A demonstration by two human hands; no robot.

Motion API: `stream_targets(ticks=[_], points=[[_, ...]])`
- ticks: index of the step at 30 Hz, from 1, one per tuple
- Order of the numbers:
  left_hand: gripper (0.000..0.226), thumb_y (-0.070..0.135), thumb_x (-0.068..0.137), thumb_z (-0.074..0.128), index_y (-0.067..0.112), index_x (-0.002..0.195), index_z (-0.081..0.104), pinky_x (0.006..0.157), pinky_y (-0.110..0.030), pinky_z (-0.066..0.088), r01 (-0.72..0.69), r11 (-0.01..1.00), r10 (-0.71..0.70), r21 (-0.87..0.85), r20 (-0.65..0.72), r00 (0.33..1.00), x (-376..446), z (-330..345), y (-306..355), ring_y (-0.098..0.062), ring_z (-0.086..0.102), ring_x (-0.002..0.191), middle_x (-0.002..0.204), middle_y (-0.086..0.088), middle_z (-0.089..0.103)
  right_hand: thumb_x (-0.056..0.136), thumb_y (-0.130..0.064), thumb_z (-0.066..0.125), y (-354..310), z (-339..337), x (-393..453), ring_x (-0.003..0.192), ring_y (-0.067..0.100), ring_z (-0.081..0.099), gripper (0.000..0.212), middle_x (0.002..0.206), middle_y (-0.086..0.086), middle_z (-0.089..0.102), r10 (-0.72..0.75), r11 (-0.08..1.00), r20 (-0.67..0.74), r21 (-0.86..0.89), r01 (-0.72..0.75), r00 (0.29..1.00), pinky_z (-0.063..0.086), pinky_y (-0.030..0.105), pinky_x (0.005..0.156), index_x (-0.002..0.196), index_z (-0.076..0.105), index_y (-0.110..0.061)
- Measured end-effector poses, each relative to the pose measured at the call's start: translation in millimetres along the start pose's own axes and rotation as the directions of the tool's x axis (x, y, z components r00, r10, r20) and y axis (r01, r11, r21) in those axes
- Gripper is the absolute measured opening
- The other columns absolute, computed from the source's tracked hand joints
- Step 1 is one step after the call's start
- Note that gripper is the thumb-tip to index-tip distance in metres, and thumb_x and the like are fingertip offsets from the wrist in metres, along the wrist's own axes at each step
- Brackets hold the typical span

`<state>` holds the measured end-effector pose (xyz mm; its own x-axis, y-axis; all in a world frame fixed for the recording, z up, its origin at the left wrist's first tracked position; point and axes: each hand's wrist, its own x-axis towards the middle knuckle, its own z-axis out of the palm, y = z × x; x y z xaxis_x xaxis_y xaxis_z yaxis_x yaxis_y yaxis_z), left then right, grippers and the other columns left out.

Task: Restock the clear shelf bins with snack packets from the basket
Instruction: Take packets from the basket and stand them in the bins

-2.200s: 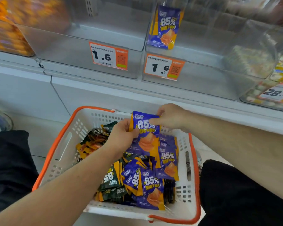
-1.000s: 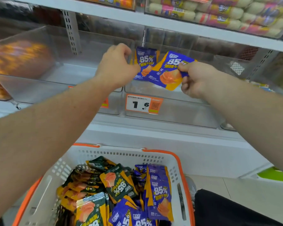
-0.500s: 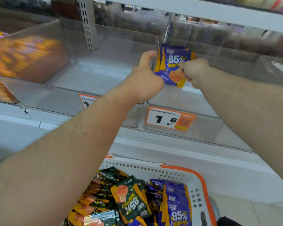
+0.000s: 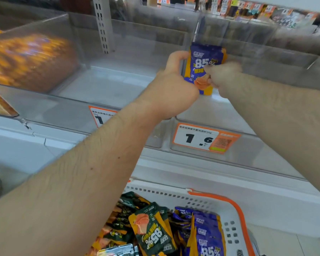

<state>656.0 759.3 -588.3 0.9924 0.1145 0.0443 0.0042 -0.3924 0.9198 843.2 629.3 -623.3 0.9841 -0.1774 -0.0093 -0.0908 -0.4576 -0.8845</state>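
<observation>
Down at the near edge sits the white perforated plastic basket with the orange rim [image 4: 229, 202], parked right under the shelf so each reach is short; it's well stocked, dark green and orange snack packets [image 4: 151, 231] on its left side, purple and orange ones [image 4: 207, 233] on its right. Up past the forearms, an orange-bordered price tag reading 1.6 [image 4: 201, 139] fronts the clear plastic shelf bin on the right [image 4: 238, 163], which marks where the purple stock belongs. And there it is: a purple and orange snack packet marked 85% [image 4: 201, 63], upright against that bin's left wall. Left hand [image 4: 175, 89] has fingers curled round the packet's left edge; right hand [image 4: 222, 78] pinches its lower right, fingers bent tight on the foil. Two hands on one packet looks like squaring it up so it faces out, printed side forward. Next door, the clear bin to the left [image 4: 103, 85] shows a bare floor, and furthest left a blurred orange heap of packets [image 4: 30, 61] fills another.
</observation>
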Motion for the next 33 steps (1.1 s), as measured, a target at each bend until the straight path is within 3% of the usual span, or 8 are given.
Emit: stream_targets(ticks=[3, 7, 15, 20, 22, 25, 30, 33], points=[[0.067, 0.009, 0.083, 0.052, 0.04, 0.138, 0.029, 0.033, -0.01, 0.03, 0.002, 1.0, -0.002, -0.008, 0.003, 1.0, 0.9, -0.3, -0.2, -0.009, 0.051, 0.057, 0.121, -0.009, 0.054, 0.082, -0.042, 0.074, 2.6, 2.6, 3.9, 0.103, 0.025, 0.066, 0.051, 0.113, 0.012, 0.067, 0.027, 0.999, -0.028, -0.029, -0.027, 0.999, 0.055, 0.041, 0.091, 0.119, 0.063, -0.008], [0.069, 0.008, 0.083, 0.052, 0.04, 0.14, 0.028, 0.035, -0.011, 0.032, -0.011, 1.0, 0.011, -0.011, 0.007, 1.0, 1.9, -1.1, -1.2, -0.011, 0.055, 0.064, 0.123, -0.008, 0.054, 0.074, -0.044, 0.079, 8.3, 1.8, 9.3, 0.101, 0.025, 0.068, 0.056, 0.11, 0.011, 0.069, 0.057, 0.998, -0.019, -0.003, -0.058, 0.998, 0.057, 0.042, 0.088, 0.116, 0.065, -0.01], [0.068, 0.006, 0.08, 0.056, 0.036, 0.137, 0.035, 0.038, -0.014, 0.036, -0.077, 0.997, 0.078, 0.006, -0.034, 0.996, -0.7, 0.6, 0.6, 0.001, 0.047, 0.038, 0.093, 0.002, 0.059, 0.08, -0.034, 0.079, -3.4, -19.1, -17.8, 0.08, 0.02, 0.062, 0.031, 0.097, 0.005, 0.066, 0.045, 0.998, -0.009, -0.048, -0.045, 0.999, 0.056, 0.033, 0.075, 0.094, 0.063, -0.012], [0.081, 0.042, 0.057, 0.064, 0.035, 0.135, 0.043, 0.068, -0.018, 0.05, -0.123, 0.991, 0.127, 0.043, -0.092, 0.988, -5.6, 2.5, 3.2, -0.01, 0.061, 0.083, 0.112, 0.002, 0.061, 0.071, -0.029, 0.083, -18.4, -38.0, -51.8, 0.085, 0.022, 0.066, 0.037, 0.099, 0.005, 0.07, -0.093, 0.951, -0.05, -0.299, 0.074, 0.994, 0.052, 0.03, 0.067, 0.101, 0.068, -0.014], [0.092, 0.058, 0.043, 0.053, 0.028, 0.13, 0.051, 0.091, -0.03, 0.05, -0.215, 0.969, 0.234, 0.121, -0.171, 0.957, -9.9, 4.4, 3.6, -0.018, 0.059, 0.105, 0.125, -0.004, 0.055, 0.073, -0.03, 0.077, -19.5, -46.2, -70.2, 0.087, 0.023, 0.066, 0.028, 0.097, 0.004, 0.07, -0.191, 0.907, -0.052, -0.39, 0.156, 0.98, 0.046, 0.027, 0.065, 0.096, 0.069, -0.016], [0.078, 0.052, 0.056, 0.044, 0.013, 0.122, 0.061, 0.097, -0.034, 0.044, -0.398, 0.86, 0.473, 0.318, -0.205, 0.857, -21.9, 5.0, 3.5, -0.025, 0.056, 0.11, 0.119, -0.012, 0.056, 0.074, -0.025, 0.064, -20.4, -57.0, -111.1, 0.087, 0.026, 0.064, 0.02, 0.093, 0.006, 0.069, -0.312, 0.843, -0.02, -0.467, 0.267, 0.95, 0.045, 0.026, 0.068, 0.09, 0.068, -0.014], [0.057, 0.026, 0.061, 0.047, 0.008, 0.112, 0.063, 0.081, -0.048, 0.048, -0.521, 0.648, 0.708, 0.556, -0.187, 0.681, -60.6, 17.0, -5.8, -0.037, 0.057, 0.098, 0.111, -0.014, 0.06, 0.079, -0.023, 0.055, -15.4, -69.0, -187.4, 0.085, 0.028, 0.062, 0.007, 0.088, 0.003, 0.068, -0.498, 0.789, -0.061, -0.445, 0.423, 0.865, 0.046, 0.029, 0.068, 0.077, 0.061, -0.02], [0.053, 0.019, 0.063, 0.051, 0.005, 0.114, 0.062, 0.085, -0.043, 0.049, -0.615, 0.669, 0.718, 0.418, -0.148, 0.68, -111.3, 33.9, -31.1, -0.032, 0.056, 0.1, 0.112, -0.013, 0.056, 0.074, -0.026, 0.054, 15.4, -66.1, -230.7, 0.071, 0.031, 0.058, 0.01, 0.071, 0.004, 0.061, -0.792, 0.564, -0.008, -0.391, 0.727, 0.61, 0.045, 0.035, 0.059, 0.067, 0.054, -0.02]])
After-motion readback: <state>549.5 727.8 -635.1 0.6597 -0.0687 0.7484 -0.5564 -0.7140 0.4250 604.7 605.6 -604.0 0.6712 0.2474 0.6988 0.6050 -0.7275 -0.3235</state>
